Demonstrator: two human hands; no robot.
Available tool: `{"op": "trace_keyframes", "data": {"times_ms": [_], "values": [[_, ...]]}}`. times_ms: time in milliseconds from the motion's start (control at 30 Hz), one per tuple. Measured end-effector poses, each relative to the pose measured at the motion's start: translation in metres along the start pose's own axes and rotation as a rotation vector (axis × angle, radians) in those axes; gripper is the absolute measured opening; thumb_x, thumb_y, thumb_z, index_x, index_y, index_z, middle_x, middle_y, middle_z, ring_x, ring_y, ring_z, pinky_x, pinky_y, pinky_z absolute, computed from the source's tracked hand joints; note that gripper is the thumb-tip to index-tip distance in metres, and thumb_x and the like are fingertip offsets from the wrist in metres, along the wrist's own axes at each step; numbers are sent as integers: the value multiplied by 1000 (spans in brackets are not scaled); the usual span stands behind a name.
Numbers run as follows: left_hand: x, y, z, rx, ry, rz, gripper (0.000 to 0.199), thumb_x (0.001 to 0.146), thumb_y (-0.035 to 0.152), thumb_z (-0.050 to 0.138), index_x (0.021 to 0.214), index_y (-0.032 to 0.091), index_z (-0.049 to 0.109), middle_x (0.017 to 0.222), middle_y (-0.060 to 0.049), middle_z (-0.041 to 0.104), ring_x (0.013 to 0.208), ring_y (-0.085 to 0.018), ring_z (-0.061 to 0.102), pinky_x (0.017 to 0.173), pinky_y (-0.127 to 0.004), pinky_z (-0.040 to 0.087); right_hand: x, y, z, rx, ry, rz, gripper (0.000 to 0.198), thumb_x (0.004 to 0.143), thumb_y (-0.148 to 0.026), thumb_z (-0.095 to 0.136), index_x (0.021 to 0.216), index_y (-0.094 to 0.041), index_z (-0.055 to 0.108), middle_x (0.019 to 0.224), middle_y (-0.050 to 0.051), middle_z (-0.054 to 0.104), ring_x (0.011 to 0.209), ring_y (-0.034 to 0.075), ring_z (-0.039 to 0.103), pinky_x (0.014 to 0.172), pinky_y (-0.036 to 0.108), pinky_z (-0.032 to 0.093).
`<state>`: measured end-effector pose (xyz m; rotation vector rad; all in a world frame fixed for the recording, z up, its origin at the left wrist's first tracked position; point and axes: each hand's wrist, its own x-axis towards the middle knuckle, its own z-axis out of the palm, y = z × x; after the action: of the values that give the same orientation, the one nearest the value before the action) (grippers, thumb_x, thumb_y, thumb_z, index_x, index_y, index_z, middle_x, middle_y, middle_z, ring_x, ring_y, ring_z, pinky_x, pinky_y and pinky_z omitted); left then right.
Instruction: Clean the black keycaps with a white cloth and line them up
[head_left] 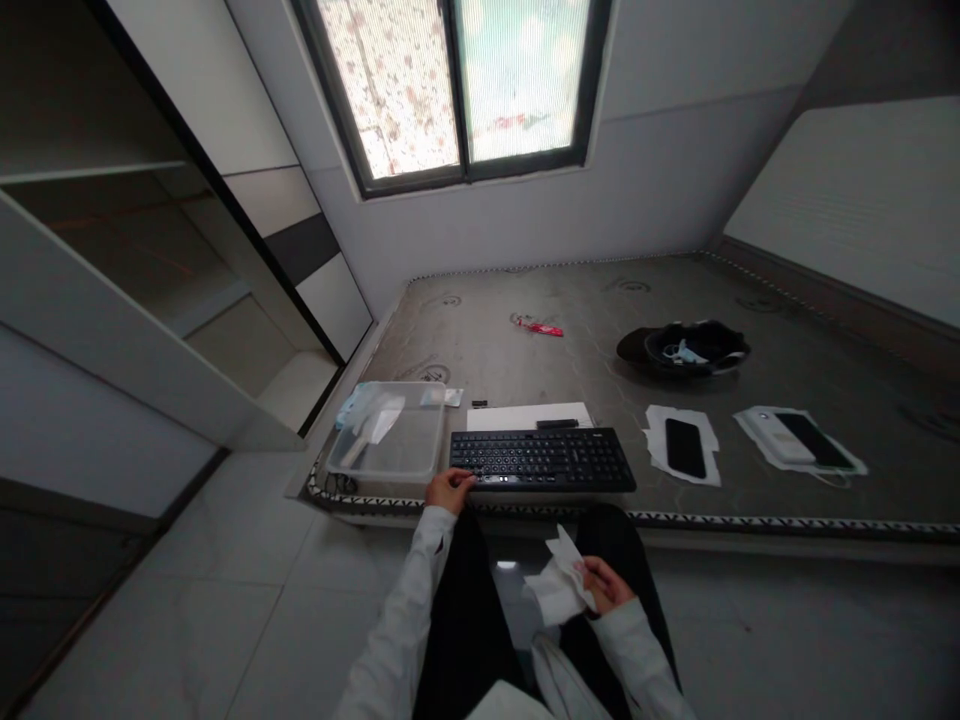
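Keyboard (pixel 544 460) – left hand (pixel 448 490) touching; right hand (pixel 606 585) clutching tissue (pixel 562 585).

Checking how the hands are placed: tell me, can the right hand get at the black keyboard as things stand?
Probably yes, but not freely. The right hand is closed on a white tissue over the lap, apart from the black keyboard. Nothing lies between them, and the left hand touches only the keyboard's near left corner.

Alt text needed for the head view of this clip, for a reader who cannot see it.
A seated person's left hand touches the near-left corner of a black keyboard on a bare mattress, while the right hand holds a white wipe over the lap. Beside the keyboard sit a clear plastic bin and a phone.
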<state>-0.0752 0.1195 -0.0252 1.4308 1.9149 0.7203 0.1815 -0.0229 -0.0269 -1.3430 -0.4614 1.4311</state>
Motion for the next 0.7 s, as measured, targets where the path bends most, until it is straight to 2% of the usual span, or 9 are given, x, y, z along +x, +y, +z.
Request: {"op": "trace_keyframes", "data": {"times_ms": [133,267,467,700], "values": [[24,2,8,64,-60,-51,23,85,34,63,92,13,67,86,-4,70,81,-16,66,80,-37,53,4,-2,-8,15,9,14,51,31,-56,86,59,-17,67,49,4,68,42,16,58,42,24,44],[37,5,13,109,-87,-91,23,87,34,59,94,13,65,94,-5,68,89,-17,64,84,-39,52,7,2,-11,34,53,-4,51,37,-58,85,63,-18,67,48,2,67,39,13,56,40,22,43],[41,8,18,141,-124,-170,23,88,34,58,95,13,65,95,-5,68,87,-17,64,82,-38,52,10,6,-15,56,97,-13,50,36,-56,86,63,-19,66,52,2,70,45,15,60,44,22,47],[43,9,20,147,-165,-191,23,89,33,57,100,14,63,100,-6,66,88,-17,64,80,-37,53,9,2,-15,62,102,3,50,34,-55,86,61,-18,66,52,3,69,45,15,59,43,23,46]]}}
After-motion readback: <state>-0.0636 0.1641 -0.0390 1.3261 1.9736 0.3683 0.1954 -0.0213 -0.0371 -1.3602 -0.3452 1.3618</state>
